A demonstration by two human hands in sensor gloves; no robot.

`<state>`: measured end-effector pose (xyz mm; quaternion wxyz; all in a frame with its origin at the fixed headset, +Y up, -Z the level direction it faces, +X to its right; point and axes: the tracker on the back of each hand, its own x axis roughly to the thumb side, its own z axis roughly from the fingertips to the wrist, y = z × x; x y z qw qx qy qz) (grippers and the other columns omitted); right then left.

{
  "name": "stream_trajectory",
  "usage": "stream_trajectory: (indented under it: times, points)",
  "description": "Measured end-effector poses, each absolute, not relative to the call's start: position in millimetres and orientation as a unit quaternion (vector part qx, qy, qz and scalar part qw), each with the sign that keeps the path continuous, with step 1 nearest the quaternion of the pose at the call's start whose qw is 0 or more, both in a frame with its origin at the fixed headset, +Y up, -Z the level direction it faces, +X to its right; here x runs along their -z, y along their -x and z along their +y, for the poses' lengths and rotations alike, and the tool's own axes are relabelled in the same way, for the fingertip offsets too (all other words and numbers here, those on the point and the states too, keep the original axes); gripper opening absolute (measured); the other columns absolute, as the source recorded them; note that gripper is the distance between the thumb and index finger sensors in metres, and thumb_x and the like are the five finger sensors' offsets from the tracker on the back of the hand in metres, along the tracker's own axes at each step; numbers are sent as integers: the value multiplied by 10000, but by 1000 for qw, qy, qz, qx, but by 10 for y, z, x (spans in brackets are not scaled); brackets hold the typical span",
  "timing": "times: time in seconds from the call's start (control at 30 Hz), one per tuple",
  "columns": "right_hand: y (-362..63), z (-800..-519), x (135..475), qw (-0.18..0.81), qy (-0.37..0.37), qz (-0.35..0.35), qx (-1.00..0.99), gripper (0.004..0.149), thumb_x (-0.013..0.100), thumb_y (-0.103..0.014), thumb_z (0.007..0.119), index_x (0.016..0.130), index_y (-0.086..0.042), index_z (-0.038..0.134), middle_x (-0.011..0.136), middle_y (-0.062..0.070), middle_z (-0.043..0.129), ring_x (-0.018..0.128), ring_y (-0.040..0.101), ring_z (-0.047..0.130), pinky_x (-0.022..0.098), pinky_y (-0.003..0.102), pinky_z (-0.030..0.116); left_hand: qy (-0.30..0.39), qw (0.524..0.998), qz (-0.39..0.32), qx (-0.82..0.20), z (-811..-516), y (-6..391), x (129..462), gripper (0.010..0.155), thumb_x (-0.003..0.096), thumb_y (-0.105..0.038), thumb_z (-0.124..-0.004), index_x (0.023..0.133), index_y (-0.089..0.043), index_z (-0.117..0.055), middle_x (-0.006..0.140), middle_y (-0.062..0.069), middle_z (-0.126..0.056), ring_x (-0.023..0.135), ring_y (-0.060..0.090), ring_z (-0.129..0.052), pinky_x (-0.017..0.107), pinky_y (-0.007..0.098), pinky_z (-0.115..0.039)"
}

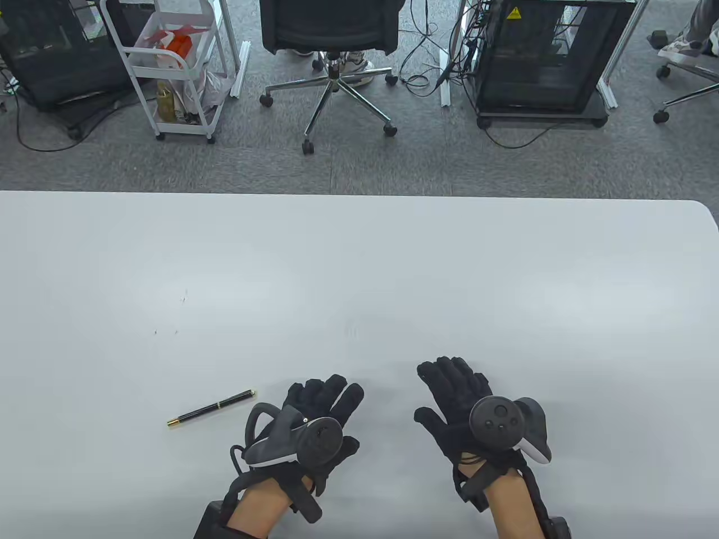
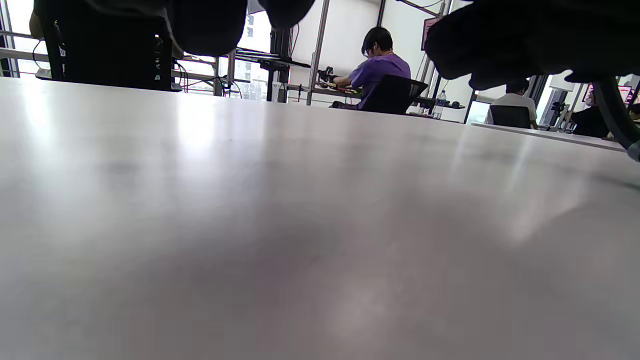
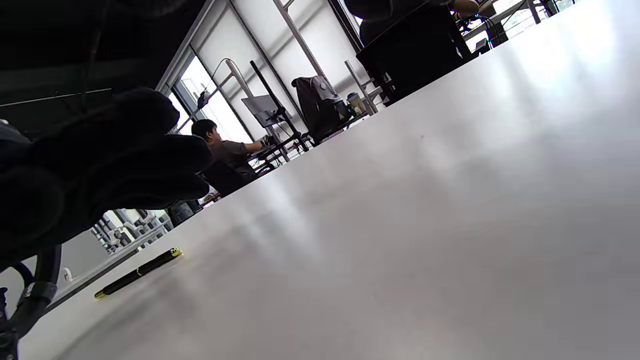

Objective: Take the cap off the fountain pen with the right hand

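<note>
A black fountain pen with gold trim lies on the white table, cap on, near the front left. It also shows in the right wrist view. My left hand is just right of the pen, palm down, fingers spread, holding nothing and apart from the pen. My right hand is further right, palm down, fingers stretched forward, holding nothing. Dark gloved fingers hang in at the top of the left wrist view, above bare table.
Beyond the table's far edge stand an office chair, a white cart and a black rack. A few small dark specks mark the table surface at the left.
</note>
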<state>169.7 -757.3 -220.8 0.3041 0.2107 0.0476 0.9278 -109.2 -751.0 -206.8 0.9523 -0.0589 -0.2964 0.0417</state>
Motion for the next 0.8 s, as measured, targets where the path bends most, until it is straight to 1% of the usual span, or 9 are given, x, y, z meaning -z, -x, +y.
stream_trajectory:
  times: [0.13, 0.27, 0.47, 0.8]
  points:
    - [-1667, -7585, 2195, 293, -212, 58, -931, 715, 528, -627, 566, 1113, -350, 262, 1184, 218, 347, 1084, 522, 342, 726, 723, 279, 55, 955, -286, -54, -7484, 1137, 2086, 799, 346, -642, -518, 1009, -341, -188, 1142, 156, -375, 1020, 537, -583, 656, 721, -493]
    - [-1663, -7553, 2166, 300, -215, 48, -928, 713, 528, -623, 570, 1115, -338, 282, 1178, 226, 374, 1080, 522, 370, 724, 723, 296, 41, 957, -277, -77, -7446, 1205, 2084, 793, 347, -636, -523, 1012, -336, -211, 1137, 158, -400, 1009, 533, -608, 650, 719, -506]
    - [-1685, -7580, 2197, 303, -213, 51, -927, 709, 529, -618, 576, 1116, -330, 302, 1172, 229, 392, 1076, 521, 390, 724, 722, 305, 46, 956, -272, -96, -7458, 1228, 2138, 786, 347, -629, -528, 1013, -337, -229, 1135, 160, -408, 1008, 528, -613, 651, 719, -503]
    - [-1683, -7599, 2178, 304, -211, 60, -927, 705, 529, -614, 580, 1116, -319, 325, 1164, 233, 416, 1069, 523, 414, 722, 722, 314, 34, 956, -275, -94, -7416, 1222, 2103, 778, 345, -624, -533, 1015, -335, -262, 1130, 163, -438, 995, 524, -642, 647, 719, -513]
